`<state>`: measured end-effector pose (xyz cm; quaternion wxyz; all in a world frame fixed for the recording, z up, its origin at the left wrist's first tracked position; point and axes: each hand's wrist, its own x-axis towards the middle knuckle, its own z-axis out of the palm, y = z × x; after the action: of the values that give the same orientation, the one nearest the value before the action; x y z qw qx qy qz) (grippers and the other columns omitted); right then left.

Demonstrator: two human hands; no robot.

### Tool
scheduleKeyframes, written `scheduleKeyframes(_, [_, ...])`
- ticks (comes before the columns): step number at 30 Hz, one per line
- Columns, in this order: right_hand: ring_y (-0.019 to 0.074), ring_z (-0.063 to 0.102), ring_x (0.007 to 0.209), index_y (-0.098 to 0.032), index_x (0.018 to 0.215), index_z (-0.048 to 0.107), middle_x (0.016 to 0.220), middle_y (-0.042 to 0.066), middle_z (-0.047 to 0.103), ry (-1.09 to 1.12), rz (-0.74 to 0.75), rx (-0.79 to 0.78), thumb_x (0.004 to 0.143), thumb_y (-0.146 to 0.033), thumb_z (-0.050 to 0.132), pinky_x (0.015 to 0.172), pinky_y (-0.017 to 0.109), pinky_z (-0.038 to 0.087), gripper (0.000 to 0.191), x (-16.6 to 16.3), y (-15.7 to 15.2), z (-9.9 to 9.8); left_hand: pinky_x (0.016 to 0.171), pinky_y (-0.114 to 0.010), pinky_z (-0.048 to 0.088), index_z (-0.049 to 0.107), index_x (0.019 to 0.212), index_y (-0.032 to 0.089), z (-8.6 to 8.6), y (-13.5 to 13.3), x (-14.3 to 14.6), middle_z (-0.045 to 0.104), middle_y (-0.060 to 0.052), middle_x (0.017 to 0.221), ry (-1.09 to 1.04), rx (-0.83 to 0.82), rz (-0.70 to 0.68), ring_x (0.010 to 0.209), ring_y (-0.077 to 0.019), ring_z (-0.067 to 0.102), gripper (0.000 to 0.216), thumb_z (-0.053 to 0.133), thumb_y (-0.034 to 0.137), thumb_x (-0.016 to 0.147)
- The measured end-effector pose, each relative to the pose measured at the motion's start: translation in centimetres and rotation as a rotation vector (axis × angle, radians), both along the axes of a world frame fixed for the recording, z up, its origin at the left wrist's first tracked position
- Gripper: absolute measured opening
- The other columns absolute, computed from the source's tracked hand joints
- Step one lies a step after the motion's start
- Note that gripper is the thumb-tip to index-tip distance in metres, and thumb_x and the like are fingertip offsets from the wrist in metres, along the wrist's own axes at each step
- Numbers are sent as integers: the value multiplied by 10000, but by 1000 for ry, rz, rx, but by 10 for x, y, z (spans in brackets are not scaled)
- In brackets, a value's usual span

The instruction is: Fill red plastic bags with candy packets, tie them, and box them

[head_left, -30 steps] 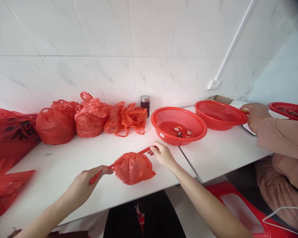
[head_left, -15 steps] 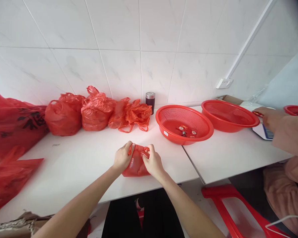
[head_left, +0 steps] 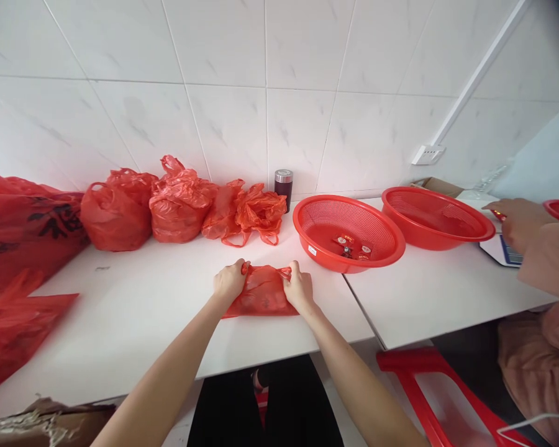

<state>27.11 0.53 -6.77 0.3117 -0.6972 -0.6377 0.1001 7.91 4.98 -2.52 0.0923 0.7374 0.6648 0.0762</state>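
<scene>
Gripping opposite ends of a small red bag (head_left: pixel 262 297), the left hand (head_left: pixel 230 282) and right hand (head_left: pixel 299 289) are each clenched on its plastic; it lies on the white table (head_left: pixel 144 310) near the front edge; beyond sit a red basket (head_left: pixel 349 233) and a dark jar (head_left: pixel 283 187); tied red bags (head_left: pixel 177 208) line the wall.
</scene>
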Motion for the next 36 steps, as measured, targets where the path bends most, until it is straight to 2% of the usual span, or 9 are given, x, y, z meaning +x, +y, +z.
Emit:
scheduleKeyframes(4, [185, 631, 680, -193, 969, 436, 713, 11, 701, -87, 15, -18, 814, -107, 449, 734, 291, 325, 177, -4, 9, -4, 604, -293, 371, 593, 919, 245, -4, 8, 2, 706, -95, 824, 44, -3, 5, 694, -236, 637, 375, 263, 417, 960])
scheduleKeyframes(12, [190, 653, 719, -184, 1002, 424, 790, 34, 730, -173, 31, -43, 827, -84, 449, 761, 309, 297, 204, -6, 13, -7, 642, -313, 373, 609, 1009, 216, -18, 11, 5, 721, -126, 893, 104, 67, 5, 756, -261, 665, 386, 280, 415, 969])
scheduleKeyframes(20, [197, 657, 698, -174, 999, 420, 769, 55, 723, -231, 17, -29, 910, -155, 435, 766, 325, 301, 92, -8, 10, -6, 789, -386, 337, 652, 889, 198, -21, 12, 1, 724, -111, 891, 98, 163, 4, 820, -263, 654, 390, 313, 375, 963])
scheduleKeyframes(27, [229, 655, 675, -152, 1004, 391, 679, 66, 689, -249, -45, 11, 893, -208, 467, 764, 347, 346, 146, -9, 7, -8, 824, -413, 308, 678, 916, 204, -27, 2, 0, 723, -128, 971, 23, 234, 111, 926, -296, 621, 441, 292, 413, 958])
scheduleKeyframes(31, [236, 661, 679, -163, 986, 373, 676, 61, 682, -227, -83, 38, 904, -298, 481, 755, 347, 375, 191, -10, 6, -8, 821, -391, 319, 664, 918, 227, -28, 0, -1, 729, -107, 993, -57, 228, 184, 948, -279, 614, 422, 286, 412, 961])
scheduleKeyframes(36, [231, 658, 625, -181, 959, 357, 621, 35, 661, -162, -122, 58, 891, -482, 514, 705, 331, 402, 347, -11, 4, -5, 806, -356, 348, 607, 810, 238, -28, 1, -8, 731, -70, 827, -186, 210, 290, 805, -235, 632, 437, 248, 428, 970])
